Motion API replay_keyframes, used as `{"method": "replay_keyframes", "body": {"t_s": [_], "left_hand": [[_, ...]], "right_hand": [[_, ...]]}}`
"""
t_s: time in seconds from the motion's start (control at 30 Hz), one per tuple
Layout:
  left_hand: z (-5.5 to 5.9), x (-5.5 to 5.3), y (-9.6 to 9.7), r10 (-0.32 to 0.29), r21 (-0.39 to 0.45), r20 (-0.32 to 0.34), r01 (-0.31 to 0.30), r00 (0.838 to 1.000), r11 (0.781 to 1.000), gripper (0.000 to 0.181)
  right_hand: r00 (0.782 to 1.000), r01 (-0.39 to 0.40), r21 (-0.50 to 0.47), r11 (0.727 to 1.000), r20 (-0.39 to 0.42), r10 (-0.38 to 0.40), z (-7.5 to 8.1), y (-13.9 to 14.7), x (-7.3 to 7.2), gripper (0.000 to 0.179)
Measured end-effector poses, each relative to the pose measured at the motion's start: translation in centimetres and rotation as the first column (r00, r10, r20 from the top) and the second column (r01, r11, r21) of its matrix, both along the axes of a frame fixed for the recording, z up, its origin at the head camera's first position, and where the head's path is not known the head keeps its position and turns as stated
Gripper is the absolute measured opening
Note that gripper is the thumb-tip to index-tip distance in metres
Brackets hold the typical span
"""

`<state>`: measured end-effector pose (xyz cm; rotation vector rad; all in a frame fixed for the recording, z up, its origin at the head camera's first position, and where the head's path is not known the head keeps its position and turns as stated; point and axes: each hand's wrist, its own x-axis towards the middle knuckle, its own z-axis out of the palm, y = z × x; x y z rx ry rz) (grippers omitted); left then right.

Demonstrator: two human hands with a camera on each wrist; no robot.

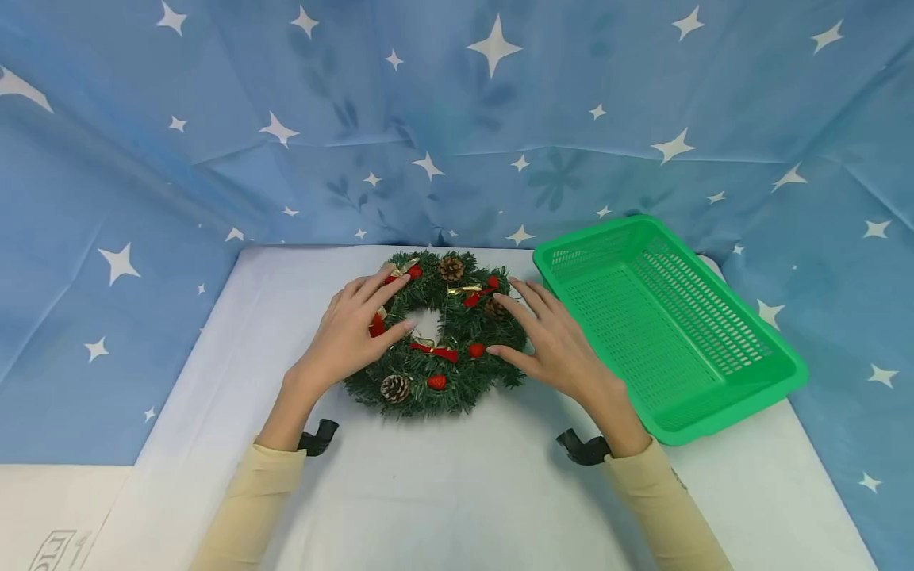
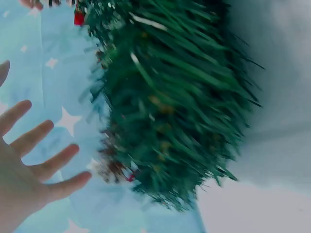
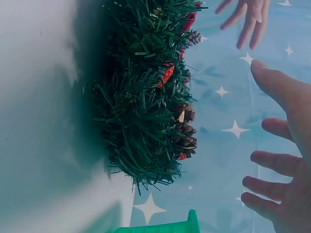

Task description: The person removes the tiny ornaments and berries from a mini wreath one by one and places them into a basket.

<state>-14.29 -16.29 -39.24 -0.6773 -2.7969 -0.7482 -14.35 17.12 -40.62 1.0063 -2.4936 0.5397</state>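
Note:
A green Christmas wreath (image 1: 457, 388) lies flat on the white table, trimmed with red bows (image 1: 435, 350), red berries and pine cones (image 1: 395, 388). Over its left side hovers my left hand (image 1: 357, 325), fingers spread and holding nothing. My right hand (image 1: 553, 337) is over the wreath's right edge, its fingers also apart and nothing in them. The left wrist view shows a gap between the left fingers (image 2: 58, 158) and the wreath's needles (image 2: 175, 107). In the right wrist view the right hand (image 3: 291, 160) likewise stands clear of the wreath (image 3: 141, 107).
A green plastic basket (image 1: 735, 420) with perforated sides stands at the right of the table, close beside the right hand. Blue cloth (image 1: 443, 103) with white stars hangs behind the table and along both sides. White cloth (image 1: 443, 500) covers the tabletop.

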Motion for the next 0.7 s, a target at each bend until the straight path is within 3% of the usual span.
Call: {"method": "replay_keyframes", "body": {"t_s": [0.23, 0.43, 0.53, 0.7], "left_hand": [[-0.6, -0.3, -2.6, 0.012, 0.215, 0.122, -0.039, 0.992, 0.976, 0.059], [-1.5, -1.3, -4.5, 0.053, 0.308, 0.184, -0.109, 0.982, 0.945, 0.051], [-1.8, -1.6, -5.3, 0.091, 0.339, 0.236, -0.17, 0.967, 0.925, 0.049], [-2.7, -1.9, -6.8, 0.123, 0.365, 0.372, -0.267, 0.92, 0.892, 0.051]], "right_hand": [[1.0, 0.014, 0.005, 1.0, 0.018, -0.014, -0.3, -0.3, 0.1, 0.079], [0.999, -0.002, -0.009, 1.0, 0.047, 0.002, -0.3, -0.7, 0.1, 0.079], [0.998, -0.02, -0.025, 0.999, 0.055, 0.021, -0.4, -0.8, 0.1, 0.078], [0.996, -0.055, -0.041, 0.998, 0.064, 0.057, -0.8, -0.9, 0.0, 0.076]]}}
